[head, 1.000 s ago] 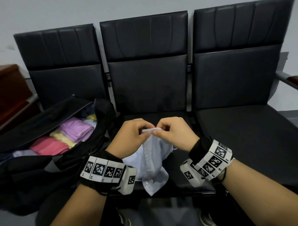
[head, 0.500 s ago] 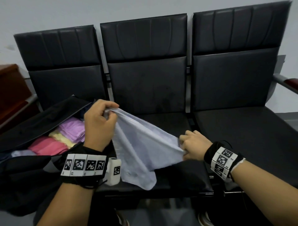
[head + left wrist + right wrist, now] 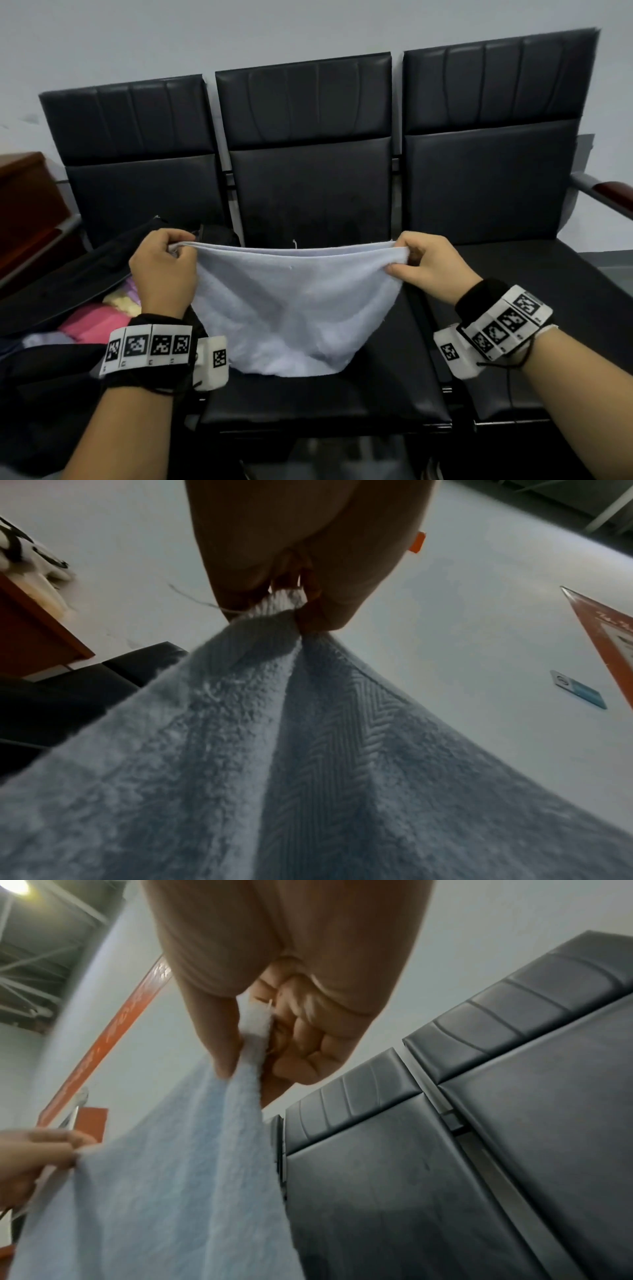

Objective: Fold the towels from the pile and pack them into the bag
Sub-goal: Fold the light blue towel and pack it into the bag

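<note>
A waiting area: joined black padded chairs point(image 3: 308, 192) along a plain wall point(image 3: 205, 37).

Both forearms reach forward, wrists banded with marker cuffs, hands raised level and well apart. The left hand point(image 3: 164, 270) is curled, thumb and fingers pinched on one top corner of the towel point(image 3: 294, 308). The right hand point(image 3: 430, 270) pinches the opposite corner, knuckles up, remaining fingers folded into the palm.
</note>
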`<act>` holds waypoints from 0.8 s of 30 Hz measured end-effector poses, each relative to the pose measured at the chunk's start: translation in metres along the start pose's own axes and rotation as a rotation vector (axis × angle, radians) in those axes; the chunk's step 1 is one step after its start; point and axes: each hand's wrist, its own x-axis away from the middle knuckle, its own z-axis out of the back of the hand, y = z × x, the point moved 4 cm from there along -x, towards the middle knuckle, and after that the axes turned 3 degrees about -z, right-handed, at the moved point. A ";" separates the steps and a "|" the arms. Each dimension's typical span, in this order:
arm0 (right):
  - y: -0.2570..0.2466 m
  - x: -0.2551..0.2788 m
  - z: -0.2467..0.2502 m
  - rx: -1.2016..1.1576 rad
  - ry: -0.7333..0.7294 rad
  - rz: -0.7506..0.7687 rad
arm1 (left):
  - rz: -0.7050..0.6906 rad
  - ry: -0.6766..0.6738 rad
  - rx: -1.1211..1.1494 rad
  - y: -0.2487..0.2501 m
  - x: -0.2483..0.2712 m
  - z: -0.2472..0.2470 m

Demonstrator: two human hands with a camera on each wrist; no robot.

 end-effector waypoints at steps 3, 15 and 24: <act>-0.003 -0.005 0.008 -0.021 -0.018 -0.012 | 0.031 0.015 -0.014 -0.006 -0.004 0.002; -0.024 0.002 0.031 -0.203 0.273 -0.055 | 0.040 0.001 0.057 0.008 0.001 0.009; -0.028 -0.011 0.054 -0.091 0.387 -0.067 | 0.040 0.048 0.110 0.017 -0.007 0.015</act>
